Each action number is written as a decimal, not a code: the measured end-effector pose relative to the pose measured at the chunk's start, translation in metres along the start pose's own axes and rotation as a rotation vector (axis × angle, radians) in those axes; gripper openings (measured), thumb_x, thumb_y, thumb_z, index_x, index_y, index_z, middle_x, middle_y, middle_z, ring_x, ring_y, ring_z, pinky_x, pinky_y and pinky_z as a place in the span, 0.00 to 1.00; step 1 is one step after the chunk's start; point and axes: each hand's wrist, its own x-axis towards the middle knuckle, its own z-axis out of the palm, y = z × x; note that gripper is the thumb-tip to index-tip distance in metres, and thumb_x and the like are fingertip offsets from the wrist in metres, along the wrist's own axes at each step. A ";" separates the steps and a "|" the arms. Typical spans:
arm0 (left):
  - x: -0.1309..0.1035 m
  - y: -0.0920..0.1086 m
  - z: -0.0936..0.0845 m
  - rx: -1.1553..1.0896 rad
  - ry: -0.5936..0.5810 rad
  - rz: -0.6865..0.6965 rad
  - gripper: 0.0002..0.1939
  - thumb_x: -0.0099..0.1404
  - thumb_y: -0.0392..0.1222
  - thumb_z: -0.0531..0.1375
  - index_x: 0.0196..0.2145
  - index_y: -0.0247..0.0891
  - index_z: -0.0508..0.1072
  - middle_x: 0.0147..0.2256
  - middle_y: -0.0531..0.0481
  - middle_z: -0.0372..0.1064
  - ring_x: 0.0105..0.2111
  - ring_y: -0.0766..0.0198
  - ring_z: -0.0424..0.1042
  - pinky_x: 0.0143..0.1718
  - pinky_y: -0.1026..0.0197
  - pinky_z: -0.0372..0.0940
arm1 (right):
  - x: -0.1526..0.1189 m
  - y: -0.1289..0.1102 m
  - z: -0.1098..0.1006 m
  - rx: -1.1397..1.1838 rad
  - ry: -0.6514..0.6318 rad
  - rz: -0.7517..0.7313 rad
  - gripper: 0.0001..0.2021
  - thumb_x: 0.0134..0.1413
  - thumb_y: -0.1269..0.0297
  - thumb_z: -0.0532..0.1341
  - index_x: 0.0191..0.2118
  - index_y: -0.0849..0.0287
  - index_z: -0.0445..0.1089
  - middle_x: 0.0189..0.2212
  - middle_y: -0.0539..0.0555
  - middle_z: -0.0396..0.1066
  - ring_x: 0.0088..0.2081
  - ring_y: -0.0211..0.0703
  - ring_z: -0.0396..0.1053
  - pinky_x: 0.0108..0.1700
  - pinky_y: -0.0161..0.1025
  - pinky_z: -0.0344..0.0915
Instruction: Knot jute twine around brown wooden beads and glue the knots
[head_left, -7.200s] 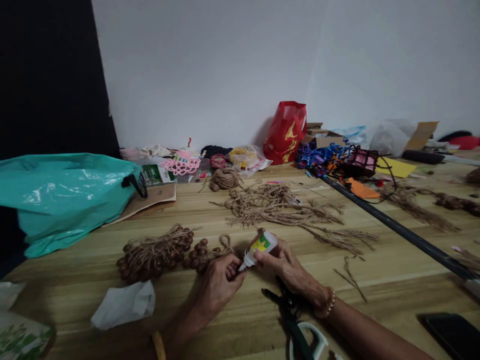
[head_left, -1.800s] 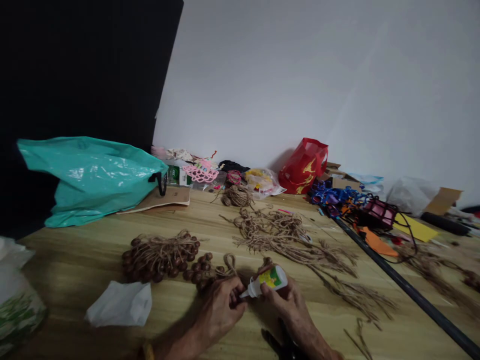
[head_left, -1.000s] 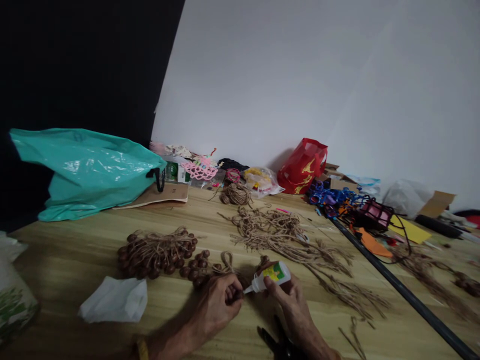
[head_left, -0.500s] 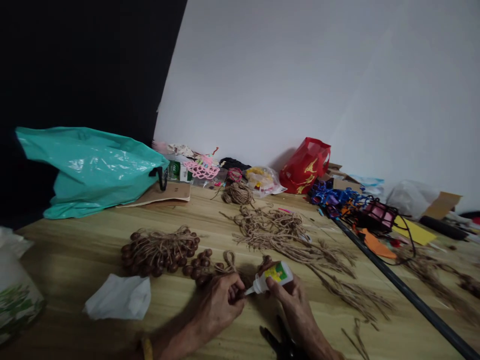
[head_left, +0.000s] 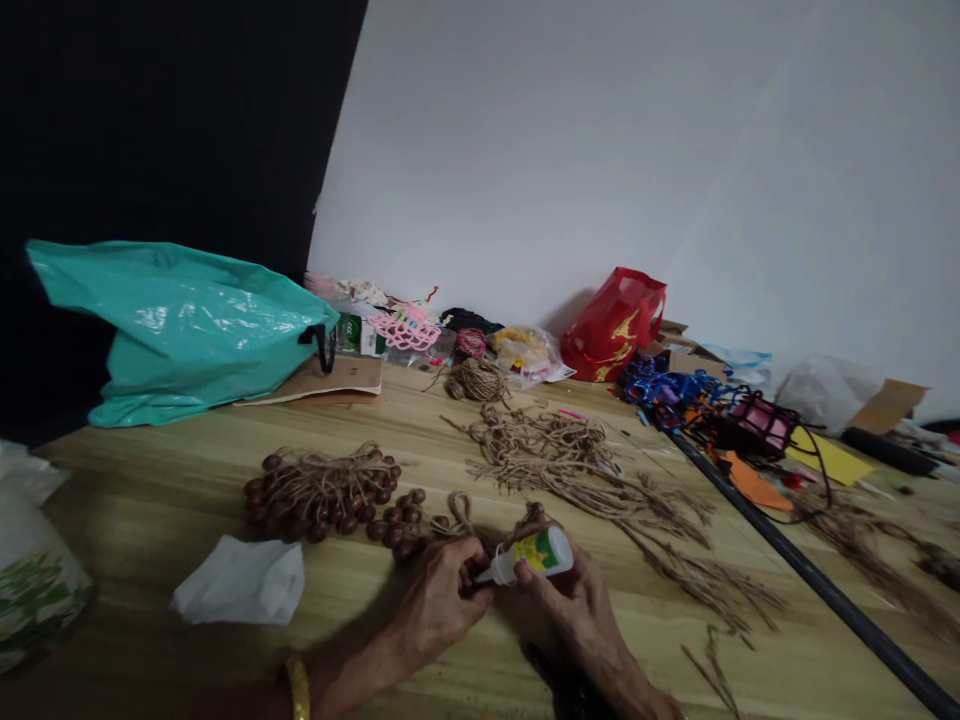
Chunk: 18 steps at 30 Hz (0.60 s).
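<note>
My right hand (head_left: 581, 610) is wrapped round a small white bottle (head_left: 553, 552) with a green and yellow label, tilted so its narrow nozzle points left. The nozzle tip is at the fingertips of my left hand (head_left: 450, 590), which are pinched together on something too small to make out. Just beyond, brown cord with a loop (head_left: 460, 510) lies by a small group of brown beads (head_left: 405, 525). Further left is a larger bundle of brown beads on cords (head_left: 319, 495). Under my right hand is a dark tool (head_left: 559, 685), partly hidden.
Loose brown cords (head_left: 555, 465) spread over the wooden table (head_left: 375, 650). A white tissue (head_left: 244, 580) lies at the left, a teal bag (head_left: 195, 330) behind it. A red bag (head_left: 615, 325) stands at the back; a dark bar (head_left: 810, 575) crosses the right side.
The bottle has moved slightly left and lies more level, its nozzle now at my left fingertips. My right hand covers more of the dark tool. The view has shifted a little.
</note>
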 end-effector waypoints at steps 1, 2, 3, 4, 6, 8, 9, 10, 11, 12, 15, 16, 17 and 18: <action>0.000 0.000 0.000 -0.016 -0.007 -0.005 0.07 0.50 0.32 0.57 0.20 0.40 0.62 0.18 0.59 0.57 0.22 0.67 0.60 0.25 0.67 0.55 | 0.000 0.001 -0.002 -0.012 0.027 0.008 0.17 0.48 0.52 0.68 0.34 0.62 0.72 0.28 0.55 0.72 0.30 0.43 0.67 0.33 0.34 0.65; 0.000 0.000 0.000 -0.035 -0.012 -0.009 0.06 0.50 0.31 0.57 0.21 0.40 0.63 0.18 0.59 0.57 0.21 0.67 0.60 0.24 0.67 0.56 | 0.001 0.002 -0.004 -0.023 0.058 0.017 0.17 0.47 0.51 0.68 0.34 0.62 0.72 0.28 0.54 0.72 0.29 0.42 0.67 0.33 0.35 0.65; 0.000 -0.001 0.001 -0.054 -0.014 -0.008 0.06 0.50 0.31 0.57 0.22 0.40 0.64 0.18 0.59 0.58 0.21 0.67 0.60 0.24 0.67 0.56 | 0.001 0.003 -0.007 -0.036 0.089 0.027 0.17 0.47 0.51 0.68 0.34 0.62 0.72 0.27 0.54 0.72 0.29 0.42 0.67 0.33 0.34 0.65; 0.000 -0.002 0.002 -0.072 -0.012 -0.004 0.06 0.49 0.30 0.57 0.23 0.39 0.65 0.18 0.59 0.58 0.21 0.67 0.61 0.24 0.67 0.56 | 0.002 0.005 -0.009 -0.050 0.112 0.034 0.17 0.47 0.51 0.67 0.34 0.62 0.72 0.27 0.53 0.72 0.29 0.42 0.67 0.33 0.34 0.64; 0.001 -0.006 0.004 -0.096 0.001 0.005 0.06 0.49 0.29 0.57 0.24 0.39 0.67 0.18 0.59 0.59 0.21 0.68 0.61 0.24 0.67 0.56 | 0.002 0.007 -0.014 -0.068 0.140 0.038 0.17 0.48 0.51 0.67 0.34 0.61 0.72 0.25 0.52 0.72 0.28 0.41 0.66 0.32 0.34 0.64; 0.002 -0.009 0.006 -0.098 0.019 0.002 0.07 0.48 0.29 0.57 0.24 0.39 0.67 0.18 0.59 0.59 0.21 0.68 0.61 0.23 0.67 0.56 | 0.003 0.008 -0.016 -0.061 0.135 0.042 0.17 0.48 0.51 0.67 0.33 0.62 0.73 0.24 0.52 0.71 0.27 0.41 0.66 0.32 0.34 0.64; 0.002 -0.010 0.007 -0.096 0.029 -0.002 0.07 0.48 0.29 0.57 0.24 0.39 0.67 0.18 0.59 0.59 0.20 0.68 0.60 0.23 0.67 0.56 | 0.003 0.008 -0.016 -0.050 0.132 0.045 0.17 0.47 0.51 0.68 0.32 0.62 0.73 0.23 0.51 0.71 0.27 0.41 0.66 0.31 0.33 0.64; 0.002 -0.011 0.008 -0.096 0.039 -0.006 0.06 0.48 0.29 0.57 0.23 0.39 0.68 0.18 0.59 0.59 0.20 0.68 0.60 0.23 0.67 0.55 | 0.004 0.009 -0.016 -0.035 0.133 0.046 0.17 0.46 0.51 0.68 0.32 0.62 0.73 0.24 0.52 0.72 0.27 0.41 0.66 0.31 0.34 0.64; 0.003 -0.011 0.009 -0.102 0.050 -0.008 0.06 0.48 0.29 0.57 0.23 0.38 0.68 0.18 0.59 0.59 0.20 0.68 0.60 0.23 0.67 0.55 | 0.004 0.009 -0.016 -0.014 0.145 0.047 0.17 0.46 0.51 0.69 0.32 0.62 0.73 0.24 0.52 0.72 0.27 0.41 0.66 0.31 0.34 0.64; 0.003 -0.011 0.009 -0.114 0.061 -0.010 0.06 0.48 0.29 0.57 0.23 0.38 0.68 0.18 0.59 0.59 0.20 0.68 0.60 0.23 0.67 0.55 | 0.005 0.010 -0.016 0.013 0.168 0.051 0.17 0.46 0.51 0.69 0.32 0.62 0.74 0.24 0.52 0.72 0.27 0.40 0.66 0.30 0.33 0.64; 0.005 -0.012 0.009 -0.210 0.081 -0.031 0.06 0.47 0.29 0.58 0.23 0.38 0.68 0.18 0.59 0.60 0.20 0.69 0.60 0.22 0.67 0.56 | 0.010 0.014 -0.016 0.159 0.249 0.074 0.16 0.45 0.52 0.69 0.31 0.62 0.74 0.23 0.52 0.71 0.25 0.39 0.65 0.28 0.33 0.63; 0.006 -0.013 0.008 -0.262 0.082 -0.040 0.05 0.47 0.30 0.58 0.23 0.37 0.68 0.19 0.58 0.60 0.20 0.69 0.61 0.23 0.67 0.57 | 0.012 0.016 -0.016 0.220 0.261 0.082 0.16 0.45 0.52 0.70 0.31 0.63 0.74 0.23 0.52 0.71 0.24 0.39 0.65 0.27 0.34 0.63; 0.007 -0.014 0.006 -0.319 0.080 -0.049 0.05 0.46 0.30 0.59 0.24 0.37 0.68 0.19 0.58 0.62 0.21 0.68 0.62 0.23 0.67 0.58 | 0.015 0.017 -0.016 0.281 0.263 0.088 0.16 0.44 0.53 0.70 0.31 0.63 0.74 0.23 0.52 0.72 0.24 0.39 0.65 0.26 0.34 0.62; 0.009 -0.015 0.005 -0.378 0.078 -0.057 0.05 0.46 0.31 0.60 0.24 0.37 0.69 0.20 0.57 0.64 0.21 0.68 0.64 0.24 0.67 0.59 | 0.018 0.018 -0.017 0.339 0.256 0.093 0.17 0.43 0.53 0.71 0.31 0.63 0.74 0.24 0.52 0.72 0.24 0.40 0.66 0.26 0.34 0.62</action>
